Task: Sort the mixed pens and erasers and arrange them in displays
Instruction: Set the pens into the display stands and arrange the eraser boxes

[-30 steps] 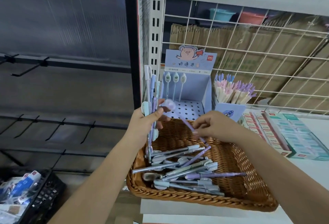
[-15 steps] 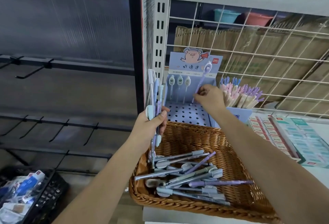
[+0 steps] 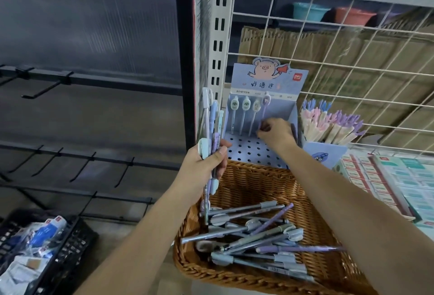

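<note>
1. Shop shelving backed by a white wire grid (image 3: 352, 71) carries everything. Nearest on the shelf sits a wicker basket (image 3: 234, 278) holding a loose heap of pens (image 3: 253, 236) that cross one another.
2. Above the basket's left corner, the left hand (image 3: 204, 165) wraps its grip round an upright bundle of pens (image 3: 210, 125), thumb across the front. The bundle looks uneven, with some pens hanging lower. A slack grip could let one slip back into the basket, or past its rim toward the black crate (image 3: 58, 247) below.
3. Behind the basket stands the blue display box (image 3: 265, 81), with three pens (image 3: 245, 114) upright in its back row of holes.
4. The right hand (image 3: 277, 134) pinches the lower barrel of a purple pen (image 3: 264, 111) just beside those three, apparently seating it in a hole. The fingers hide the tip. If it misses the hole, the pen would likely lean or topple, and a sideways nudge could knock its neighbour over.
5. That wrist lies near the pen cup (image 3: 328, 125) on the right, so a careless pull-back might brush it.
</note>
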